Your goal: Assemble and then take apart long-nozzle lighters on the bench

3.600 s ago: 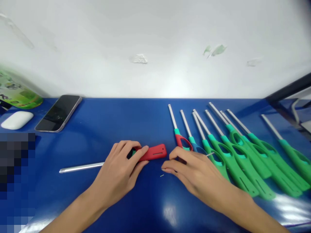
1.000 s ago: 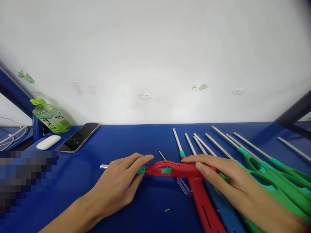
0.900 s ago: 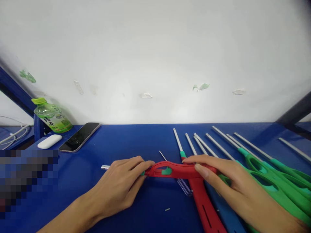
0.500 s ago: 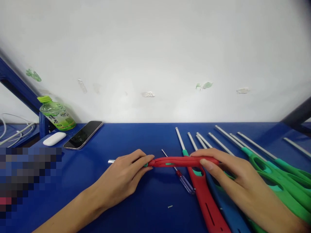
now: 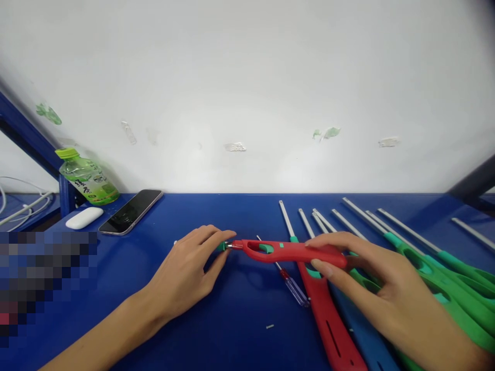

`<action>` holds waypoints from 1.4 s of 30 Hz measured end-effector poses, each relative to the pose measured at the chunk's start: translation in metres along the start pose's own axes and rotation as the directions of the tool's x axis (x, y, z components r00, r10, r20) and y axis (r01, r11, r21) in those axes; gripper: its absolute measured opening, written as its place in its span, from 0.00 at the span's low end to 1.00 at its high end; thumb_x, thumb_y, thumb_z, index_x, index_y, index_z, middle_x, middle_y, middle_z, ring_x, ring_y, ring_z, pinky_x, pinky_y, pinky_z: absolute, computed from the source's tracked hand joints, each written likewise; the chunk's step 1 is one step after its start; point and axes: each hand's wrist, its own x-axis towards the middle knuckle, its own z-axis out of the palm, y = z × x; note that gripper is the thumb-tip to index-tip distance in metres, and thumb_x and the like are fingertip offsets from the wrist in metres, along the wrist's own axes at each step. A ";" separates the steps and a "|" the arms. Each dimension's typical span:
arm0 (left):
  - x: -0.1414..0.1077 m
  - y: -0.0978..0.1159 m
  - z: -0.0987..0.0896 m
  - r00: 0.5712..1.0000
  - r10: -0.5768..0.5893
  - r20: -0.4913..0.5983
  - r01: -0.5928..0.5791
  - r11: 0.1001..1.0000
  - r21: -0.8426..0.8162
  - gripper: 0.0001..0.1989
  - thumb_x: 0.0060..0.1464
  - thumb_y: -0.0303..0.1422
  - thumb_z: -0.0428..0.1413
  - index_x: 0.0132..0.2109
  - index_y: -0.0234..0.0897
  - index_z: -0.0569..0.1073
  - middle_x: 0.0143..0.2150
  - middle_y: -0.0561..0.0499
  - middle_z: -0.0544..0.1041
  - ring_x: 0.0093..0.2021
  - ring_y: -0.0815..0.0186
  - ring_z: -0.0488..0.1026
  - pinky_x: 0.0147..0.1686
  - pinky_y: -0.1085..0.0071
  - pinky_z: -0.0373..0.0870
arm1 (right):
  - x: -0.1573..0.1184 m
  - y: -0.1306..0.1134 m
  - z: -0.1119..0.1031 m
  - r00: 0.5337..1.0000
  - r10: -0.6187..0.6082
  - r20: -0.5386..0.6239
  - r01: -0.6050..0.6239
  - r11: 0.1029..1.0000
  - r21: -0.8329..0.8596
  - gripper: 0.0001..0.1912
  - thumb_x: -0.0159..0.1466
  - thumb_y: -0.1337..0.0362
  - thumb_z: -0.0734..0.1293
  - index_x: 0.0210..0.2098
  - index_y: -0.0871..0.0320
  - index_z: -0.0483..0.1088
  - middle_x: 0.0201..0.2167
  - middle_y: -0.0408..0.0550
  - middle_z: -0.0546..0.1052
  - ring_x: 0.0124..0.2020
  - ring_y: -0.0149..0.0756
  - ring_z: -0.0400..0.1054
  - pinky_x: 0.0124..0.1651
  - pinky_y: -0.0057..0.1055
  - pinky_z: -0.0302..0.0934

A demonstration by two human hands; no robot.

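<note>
My right hand (image 5: 367,278) is closed on the rear end of a red lighter (image 5: 294,251), held level with its broad side showing. At the lighter's front end, my left hand (image 5: 189,268) pinches the green collar (image 5: 221,247) of its metal tube. A short stretch of bare metal shows between the collar and the red body. Beneath the held lighter lies a screwdriver (image 5: 294,288) with a clear purple and red handle. A second red lighter (image 5: 332,324) rests on the table beside it. A small screw (image 5: 269,326) lies nearer the front.
Several green lighters (image 5: 456,288) with metal tubes lie at the right, and a blue one (image 5: 363,330) is beside the red one. On the left are a phone (image 5: 131,212), a white case (image 5: 84,218) and a green-capped bottle (image 5: 89,178) by the wall.
The held red lighter has rolled from its narrow edge to its broad side and risen slightly. Its green collar has moved left, away from the red body, with my left hand.
</note>
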 end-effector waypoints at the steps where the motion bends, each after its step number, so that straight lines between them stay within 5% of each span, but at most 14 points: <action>1: 0.000 0.002 0.000 1.000 0.004 0.010 -0.004 1.000 -0.001 0.18 0.71 0.28 0.52 0.65 0.43 0.70 0.51 0.48 0.78 0.47 0.60 0.79 0.46 0.62 0.78 | -0.001 -0.001 0.000 1.000 -0.007 -0.016 0.007 1.000 -0.004 0.15 0.71 0.48 0.68 0.51 0.46 0.78 0.47 0.46 0.84 0.42 0.42 0.81 0.36 0.31 0.77; 5: -0.001 0.008 0.001 0.993 0.084 0.081 -0.081 0.996 -0.037 0.22 0.73 0.26 0.48 0.69 0.47 0.65 0.57 0.47 0.76 0.50 0.63 0.78 0.49 0.65 0.78 | -0.006 -0.004 0.004 0.997 -0.034 -0.068 0.032 0.999 -0.021 0.15 0.69 0.46 0.70 0.49 0.46 0.78 0.45 0.44 0.85 0.43 0.42 0.81 0.45 0.34 0.77; 14: -0.001 0.011 -0.004 0.935 0.353 0.036 -0.355 0.931 0.089 0.11 0.76 0.30 0.48 0.57 0.40 0.73 0.59 0.43 0.76 0.55 0.59 0.76 0.51 0.63 0.78 | -0.008 -0.010 0.011 0.988 -0.153 -0.021 0.152 0.988 -0.022 0.08 0.71 0.55 0.69 0.50 0.44 0.75 0.44 0.38 0.85 0.42 0.37 0.82 0.45 0.31 0.77; 20: 0.006 0.012 -0.007 0.918 0.394 0.048 -0.396 0.909 0.126 0.12 0.76 0.27 0.46 0.55 0.39 0.74 0.55 0.46 0.79 0.58 0.61 0.75 0.55 0.66 0.75 | -0.007 -0.012 0.011 0.984 -0.174 0.046 0.176 0.984 -0.028 0.08 0.73 0.59 0.68 0.51 0.42 0.72 0.45 0.35 0.84 0.44 0.33 0.81 0.45 0.26 0.75; 25: 0.008 0.014 -0.005 0.899 0.433 0.065 -0.438 0.890 0.126 0.10 0.76 0.26 0.46 0.51 0.33 0.72 0.51 0.43 0.80 0.48 0.61 0.79 0.47 0.65 0.75 | -0.010 -0.012 0.010 0.986 -0.152 0.071 0.152 0.988 -0.002 0.08 0.73 0.58 0.68 0.51 0.42 0.71 0.46 0.36 0.83 0.45 0.33 0.81 0.46 0.27 0.75; 42: 0.003 0.017 0.003 0.919 0.394 0.035 -0.394 0.907 0.148 0.10 0.65 0.19 0.48 0.41 0.38 0.69 0.46 0.47 0.82 0.40 0.64 0.81 0.42 0.67 0.77 | -0.018 -0.015 0.013 0.981 -0.151 0.125 0.153 0.988 -0.008 0.13 0.71 0.59 0.69 0.54 0.42 0.71 0.48 0.38 0.84 0.46 0.37 0.81 0.45 0.31 0.77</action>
